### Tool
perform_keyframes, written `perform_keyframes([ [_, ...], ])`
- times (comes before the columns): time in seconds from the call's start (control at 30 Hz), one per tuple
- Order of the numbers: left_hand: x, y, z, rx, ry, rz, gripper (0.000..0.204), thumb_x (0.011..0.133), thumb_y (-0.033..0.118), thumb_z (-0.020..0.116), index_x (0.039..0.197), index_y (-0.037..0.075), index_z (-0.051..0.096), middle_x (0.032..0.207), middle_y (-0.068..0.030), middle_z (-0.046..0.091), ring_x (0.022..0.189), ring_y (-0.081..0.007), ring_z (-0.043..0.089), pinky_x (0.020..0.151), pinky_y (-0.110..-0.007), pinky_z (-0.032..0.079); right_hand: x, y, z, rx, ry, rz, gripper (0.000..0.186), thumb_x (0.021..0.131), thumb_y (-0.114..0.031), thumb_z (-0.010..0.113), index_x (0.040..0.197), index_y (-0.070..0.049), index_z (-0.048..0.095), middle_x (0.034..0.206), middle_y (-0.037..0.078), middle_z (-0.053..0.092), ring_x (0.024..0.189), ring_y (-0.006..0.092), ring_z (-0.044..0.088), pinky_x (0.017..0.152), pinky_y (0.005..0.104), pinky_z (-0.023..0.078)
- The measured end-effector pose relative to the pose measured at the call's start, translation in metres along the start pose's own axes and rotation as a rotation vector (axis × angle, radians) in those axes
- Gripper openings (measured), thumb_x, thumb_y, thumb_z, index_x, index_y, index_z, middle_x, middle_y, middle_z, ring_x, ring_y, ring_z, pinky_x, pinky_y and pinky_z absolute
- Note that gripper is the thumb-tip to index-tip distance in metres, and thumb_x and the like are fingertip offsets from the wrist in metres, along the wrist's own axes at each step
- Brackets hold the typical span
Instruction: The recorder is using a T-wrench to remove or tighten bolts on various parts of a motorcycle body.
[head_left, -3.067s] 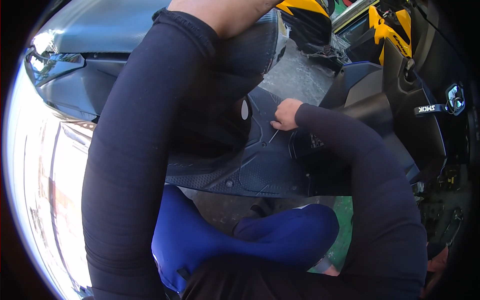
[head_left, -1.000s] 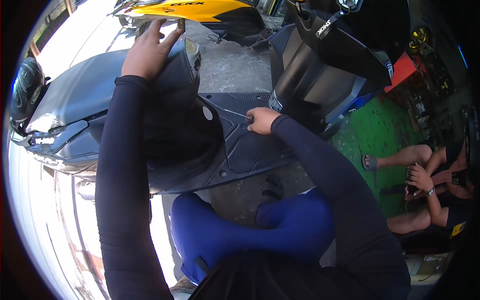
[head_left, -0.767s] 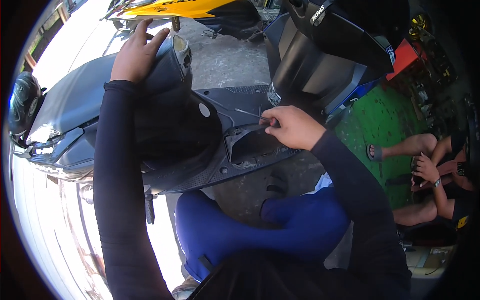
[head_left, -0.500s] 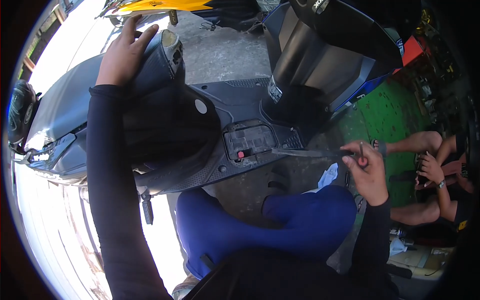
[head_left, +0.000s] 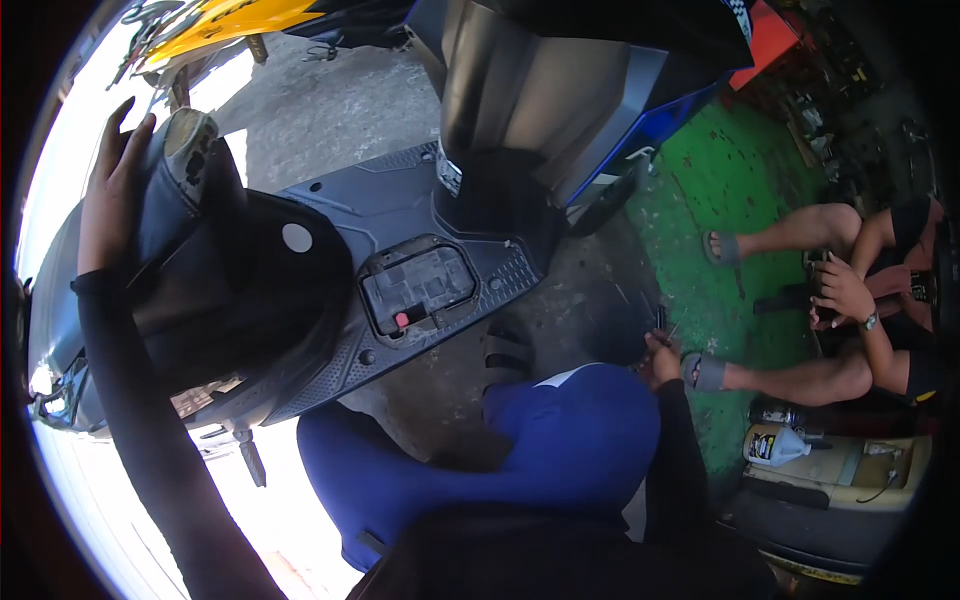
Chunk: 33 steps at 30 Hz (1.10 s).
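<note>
My left hand rests on the front of the dark scooter seat, fingers stretched out and apart. Its worn tip shows pale foam. Low beside my right knee, my right hand is closed, partly hidden behind the knee. A thin shaft and a dark piece stick up from it, seemingly the screwdriver seen earlier; the grip is too small to make out well. On the scooter's footboard, the battery compartment is uncovered, with a red terminal cap at its near edge.
A seated person is at the right, hands together, sandalled feet on the green floor. A white bottle lies on a pale surface near that person. The scooter's front panel rises beyond the footboard; a yellow vehicle stands far left.
My right hand has moved from beside the compartment down toward the floor by my knee, and the long dark strip has left the compartment's edge. The view has shifted right; my left hand stays on the seat.
</note>
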<state>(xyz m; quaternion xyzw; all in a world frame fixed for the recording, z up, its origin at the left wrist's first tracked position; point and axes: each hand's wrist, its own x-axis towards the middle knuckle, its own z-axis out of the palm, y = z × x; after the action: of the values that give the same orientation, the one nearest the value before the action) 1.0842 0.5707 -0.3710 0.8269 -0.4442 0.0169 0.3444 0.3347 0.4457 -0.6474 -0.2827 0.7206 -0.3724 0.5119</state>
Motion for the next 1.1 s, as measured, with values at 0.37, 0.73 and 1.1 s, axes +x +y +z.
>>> perform_keyframes([
  [0.37,0.002,-0.01,-0.002,0.027,-0.032,0.06,0.065,0.099,0.056,0.048,0.15,0.018,0.039,0.143,-0.0227,0.051,0.131,-0.0386,0.05,0.111,-0.047,0.037,0.074,0.057,0.071,0.575,0.062,0.224,0.02,0.097,-0.014,0.057,0.117,-0.011,0.056,0.077,0.004,0.056,0.055,0.0134,0.05,0.048,0.0289,0.043],
  [0.73,0.002,-0.013,-0.001,0.206,0.044,0.239,0.057,0.098,0.041,0.059,0.147,0.018,0.044,0.14,-0.0226,0.053,0.126,-0.0345,0.055,0.108,-0.038,0.043,0.082,0.064,0.081,0.404,0.192,-0.021,0.018,0.1,-0.016,0.053,0.117,-0.013,0.053,0.077,0.005,0.058,0.06,0.0154,0.054,0.053,0.0312,0.047],
  [1.1,-0.009,0.014,0.005,-0.16,0.051,0.037,0.059,0.099,0.049,0.051,0.145,0.013,0.043,0.135,-0.0235,0.056,0.121,-0.038,0.055,0.108,-0.046,0.04,-0.033,-0.045,0.067,-0.703,-0.619,-0.601,0.036,0.076,0.0,0.061,0.109,-0.008,0.05,0.083,0.003,0.054,0.07,0.0122,0.049,0.062,0.0272,0.04],
])
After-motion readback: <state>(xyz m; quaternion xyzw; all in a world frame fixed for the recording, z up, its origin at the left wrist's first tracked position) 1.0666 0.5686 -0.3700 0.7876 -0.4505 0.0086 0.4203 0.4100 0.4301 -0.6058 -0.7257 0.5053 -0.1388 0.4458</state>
